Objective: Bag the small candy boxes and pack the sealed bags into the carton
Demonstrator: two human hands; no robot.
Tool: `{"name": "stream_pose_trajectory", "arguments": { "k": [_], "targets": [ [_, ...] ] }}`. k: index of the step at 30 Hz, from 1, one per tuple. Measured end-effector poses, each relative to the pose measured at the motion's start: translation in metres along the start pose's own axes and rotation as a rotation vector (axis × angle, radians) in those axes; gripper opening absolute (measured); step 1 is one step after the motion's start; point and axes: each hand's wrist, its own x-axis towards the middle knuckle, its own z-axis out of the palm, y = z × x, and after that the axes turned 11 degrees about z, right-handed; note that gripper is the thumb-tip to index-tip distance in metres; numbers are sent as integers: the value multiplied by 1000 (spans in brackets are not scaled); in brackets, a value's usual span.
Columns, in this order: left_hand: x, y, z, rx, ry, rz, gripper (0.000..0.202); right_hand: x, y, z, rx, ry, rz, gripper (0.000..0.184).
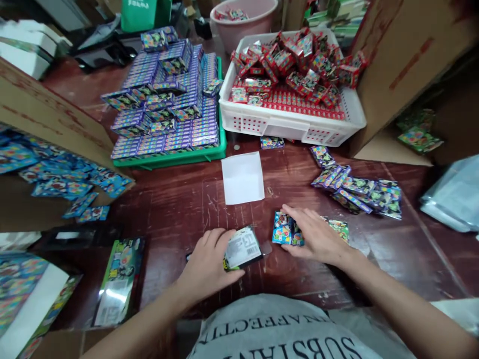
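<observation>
My left hand (209, 259) is wrapped round a small flat printed box (244, 248), whose pale labelled side with a barcode faces up. The hand hides the box's left end. To the right, my right hand (312, 234) is closed over several small blue printed packets (283, 228) on the table. Part of a green packet (340, 230) shows beyond its wrist side. Ahead of both hands lies a white square of paper (243, 178). Purple packets (359, 189) lie in a loose pile beyond my right hand.
A green tray (168, 158) holds stacked purple boxes. Beside it a white basket (265, 122) is heaped with red packets. Cardboard boxes (406, 65) stand at both sides, the left one with blue packets (67, 174). A printed box (119, 279) lies at left; a pink tub (254, 30) stands behind.
</observation>
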Motion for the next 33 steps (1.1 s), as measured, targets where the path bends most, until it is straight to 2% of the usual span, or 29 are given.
{"name": "stream_pose_trajectory", "arguments": {
  "k": [2, 8, 13, 15, 19, 24, 28, 33],
  "targets": [
    [6, 1, 4, -22, 28, 29, 78, 2, -6, 0, 33, -56, -62, 94],
    [17, -9, 6, -81, -6, 105, 87, 10, -24, 4, 53, -189, -150, 95],
    [21, -17, 3, -79, -51, 169, 90, 13, -28, 12, 25, -174, -256, 104],
    [24, -18, 1, -69, -67, 178, 89, 10, -26, 7, -8, -150, -261, 108],
    [27, -18, -4, -49, -94, 161, 89, -2, -10, -14, -90, -129, -179, 121],
    [30, -19, -7, -53, -113, 175, 90, -8, 9, -21, -1, -169, -158, 90],
    [29, -22, -7, -70, -117, 180, 91, -5, 13, -15, 91, -123, -157, 89],
    [34, -17, 0, -113, -106, 180, 93, 1, 9, -8, 58, -129, -188, 82]
  ]
}}
